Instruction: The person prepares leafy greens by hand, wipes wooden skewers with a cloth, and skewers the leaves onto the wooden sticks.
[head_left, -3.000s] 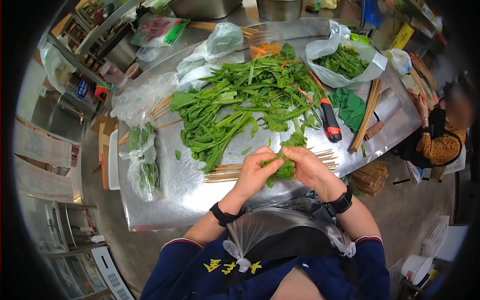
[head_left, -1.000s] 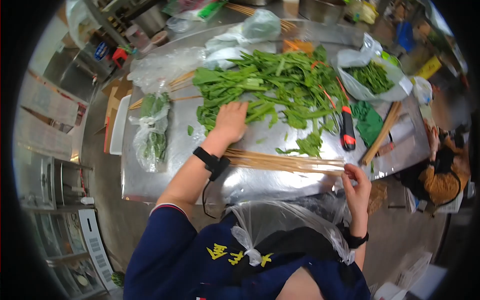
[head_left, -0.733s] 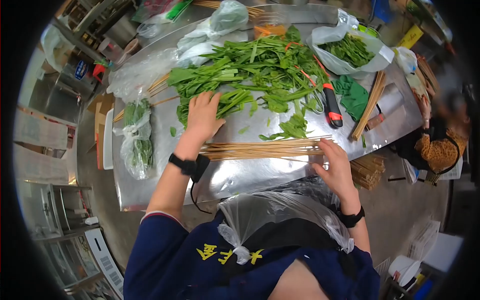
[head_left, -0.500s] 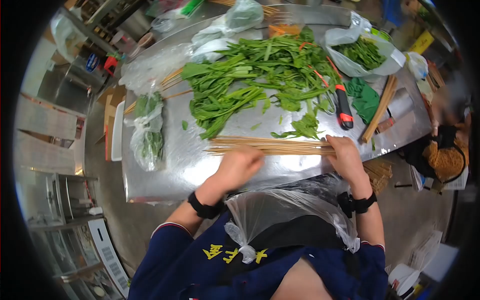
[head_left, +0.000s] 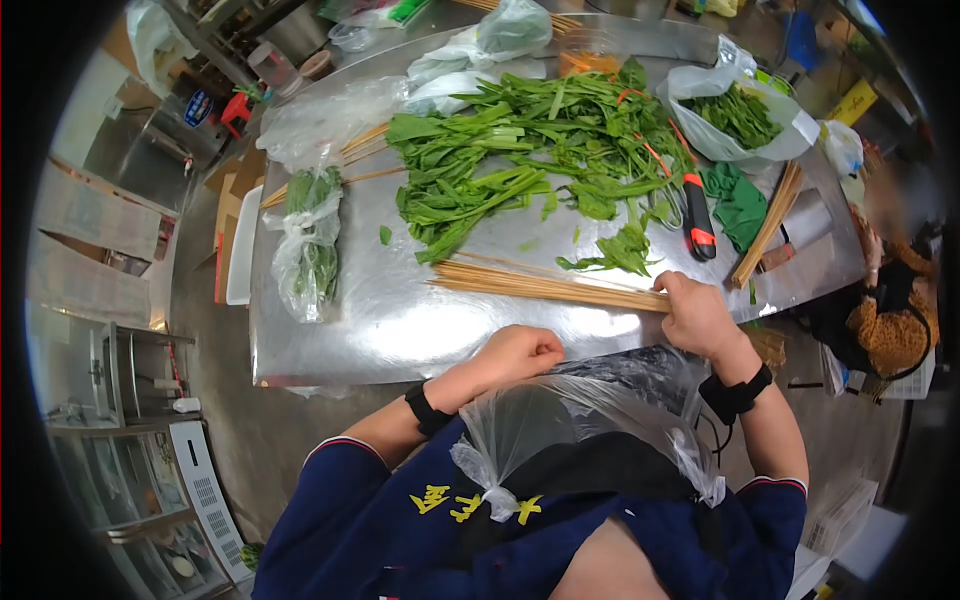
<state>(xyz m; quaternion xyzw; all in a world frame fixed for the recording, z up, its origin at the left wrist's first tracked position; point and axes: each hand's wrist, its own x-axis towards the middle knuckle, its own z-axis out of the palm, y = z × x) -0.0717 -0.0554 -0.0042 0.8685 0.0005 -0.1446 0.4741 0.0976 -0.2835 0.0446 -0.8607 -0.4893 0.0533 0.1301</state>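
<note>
My right hand (head_left: pixel 697 315) is closed round the right end of a bundle of bamboo skewers (head_left: pixel 550 287), which lies nearly level along the near part of the steel table (head_left: pixel 370 345). One or two skewers stray slightly from the bundle's upper side. Below the skewers, at the table's near edge, my left hand (head_left: pixel 515 355) is curled shut, apart from them, and nothing shows in its fingers. Just beyond the bundle spreads a large heap of leafy green vegetables (head_left: pixel 480 150), with a few loose leaves (head_left: pixel 620 248) close to my right hand.
A red-and-black handled knife (head_left: pixel 697 215), a green cloth (head_left: pixel 735 203) and another skewer bundle (head_left: pixel 768 225) lie to the right. Behind them sits a plastic bag of greens (head_left: pixel 735 120). Bagged greens (head_left: pixel 308 245) lie at left. Another person (head_left: pixel 890 310) is at far right.
My left hand has come off the skewers and moved down and right to the table edge. My right hand has tightened round their end, and the bundle looks narrower and slightly tilted.
</note>
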